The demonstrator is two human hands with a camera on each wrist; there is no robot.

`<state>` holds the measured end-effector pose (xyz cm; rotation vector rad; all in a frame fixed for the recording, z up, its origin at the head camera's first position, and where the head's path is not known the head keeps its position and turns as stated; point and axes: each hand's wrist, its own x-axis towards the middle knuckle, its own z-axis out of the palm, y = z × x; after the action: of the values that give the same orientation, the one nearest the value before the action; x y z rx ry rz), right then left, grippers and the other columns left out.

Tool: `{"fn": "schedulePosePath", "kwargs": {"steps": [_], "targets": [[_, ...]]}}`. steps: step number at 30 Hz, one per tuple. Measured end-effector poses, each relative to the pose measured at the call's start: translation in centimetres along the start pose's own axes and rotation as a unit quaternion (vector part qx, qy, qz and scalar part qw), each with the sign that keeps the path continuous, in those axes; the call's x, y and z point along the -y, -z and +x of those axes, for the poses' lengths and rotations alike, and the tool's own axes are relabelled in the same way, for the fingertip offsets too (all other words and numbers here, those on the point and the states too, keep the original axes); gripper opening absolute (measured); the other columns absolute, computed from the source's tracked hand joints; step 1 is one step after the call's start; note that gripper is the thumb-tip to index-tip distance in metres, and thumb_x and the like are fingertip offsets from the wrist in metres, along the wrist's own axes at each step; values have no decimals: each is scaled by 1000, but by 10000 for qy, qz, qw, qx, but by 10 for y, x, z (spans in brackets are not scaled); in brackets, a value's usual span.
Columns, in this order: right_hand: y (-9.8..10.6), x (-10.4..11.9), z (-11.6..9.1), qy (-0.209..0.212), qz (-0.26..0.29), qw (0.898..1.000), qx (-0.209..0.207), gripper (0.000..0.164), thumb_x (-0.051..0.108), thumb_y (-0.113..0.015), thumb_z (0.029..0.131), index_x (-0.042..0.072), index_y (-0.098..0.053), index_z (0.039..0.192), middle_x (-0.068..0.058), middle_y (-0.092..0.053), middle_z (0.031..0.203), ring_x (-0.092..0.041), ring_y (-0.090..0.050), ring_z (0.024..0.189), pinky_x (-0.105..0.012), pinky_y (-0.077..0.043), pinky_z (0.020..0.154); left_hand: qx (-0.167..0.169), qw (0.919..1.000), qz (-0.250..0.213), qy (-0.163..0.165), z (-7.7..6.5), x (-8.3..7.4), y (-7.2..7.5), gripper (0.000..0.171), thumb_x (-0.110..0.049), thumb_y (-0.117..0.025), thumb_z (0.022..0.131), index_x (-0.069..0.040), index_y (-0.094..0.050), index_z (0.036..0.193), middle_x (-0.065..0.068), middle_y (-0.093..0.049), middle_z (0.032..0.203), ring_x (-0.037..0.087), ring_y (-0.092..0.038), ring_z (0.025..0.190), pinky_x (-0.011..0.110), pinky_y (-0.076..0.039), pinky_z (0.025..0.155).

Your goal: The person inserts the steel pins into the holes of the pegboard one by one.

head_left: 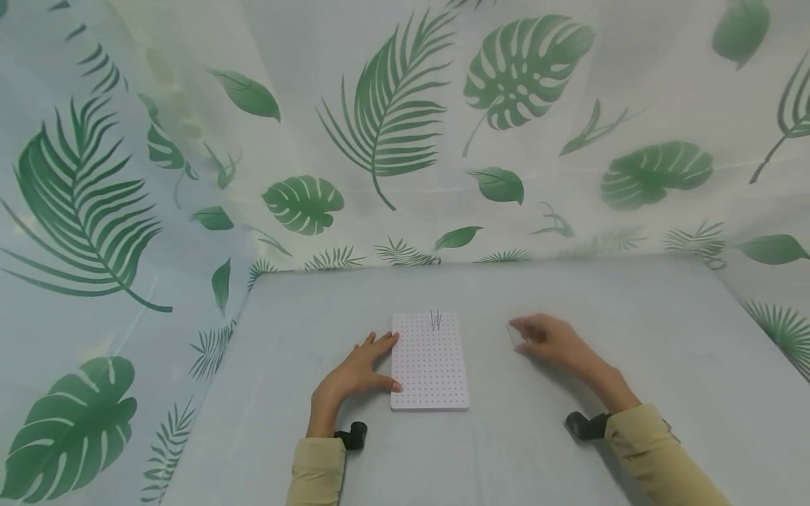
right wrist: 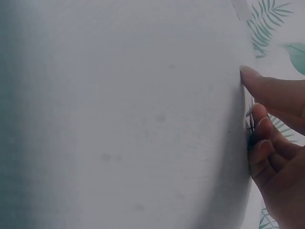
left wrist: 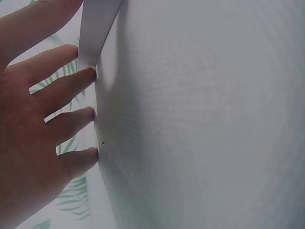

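A white board with a grid of small holes (head_left: 430, 365) lies on the table, and several thin dark pins (head_left: 436, 320) stand near its far edge. My left hand (head_left: 354, 372) rests at the board's left side, with the thumb on its near left part. In the left wrist view the fingers (left wrist: 71, 90) are spread and nearly straight, with their tips down by the board's side (left wrist: 97, 31). To the right of the board, my right hand (head_left: 553, 344) holds a thin pin (head_left: 511, 336) at its fingertips, low over the table. Its fingers are curled in the right wrist view, the thumb (right wrist: 267, 90) apart from them.
The pale grey table (head_left: 506, 450) extends around the board on all sides. Behind it and at the left hangs a white curtain with green leaves (head_left: 405, 211). A black wrist mount (head_left: 585, 426) sits at each sleeve cuff.
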<state>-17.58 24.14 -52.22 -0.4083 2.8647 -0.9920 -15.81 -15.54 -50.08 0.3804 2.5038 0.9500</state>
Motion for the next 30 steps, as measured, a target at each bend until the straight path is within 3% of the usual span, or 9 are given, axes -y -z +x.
{"fn": "schedulePosePath", "kwargs": {"steps": [9, 14, 22, 30], "targets": [[2, 1, 2, 186, -36, 9996, 197, 46, 13, -81, 86, 2, -69, 129, -7, -68, 102, -19, -59, 90, -36, -52, 79, -24, 10000, -33, 21, -1, -1, 0, 97, -26, -89, 78, -13, -39, 160, 7, -31, 169, 33, -13, 160, 57, -9, 130], [2, 0, 2, 66, 18, 9998, 184, 45, 14, -80, 86, 2, -68, 128, -8, -69, 104, -21, -61, 93, -37, -53, 81, -23, 10000, -24, 27, 0, -2, 0, 97, -26, -89, 78, -14, -39, 160, 6, -31, 169, 33, -12, 160, 57, -9, 130], [1, 2, -2, -144, 120, 9995, -248, 41, 16, -81, 87, 3, -69, 124, -10, -73, 105, -23, -66, 93, -37, -55, 79, -15, 10000, -9, 45, 0, -1, 0, 98, -27, -90, 77, -14, -39, 160, 7, -31, 169, 34, -12, 160, 58, -9, 130], [0, 5, -2, -15, 121, 9975, -698, 25, 7, -77, 88, 3, -72, 112, -10, -76, 102, -24, -70, 89, -34, -58, 78, -29, 10000, 43, 34, 1, -1, 0, 97, -26, -90, 77, -13, -40, 159, 8, -32, 168, 34, -13, 160, 58, -9, 130]]}}
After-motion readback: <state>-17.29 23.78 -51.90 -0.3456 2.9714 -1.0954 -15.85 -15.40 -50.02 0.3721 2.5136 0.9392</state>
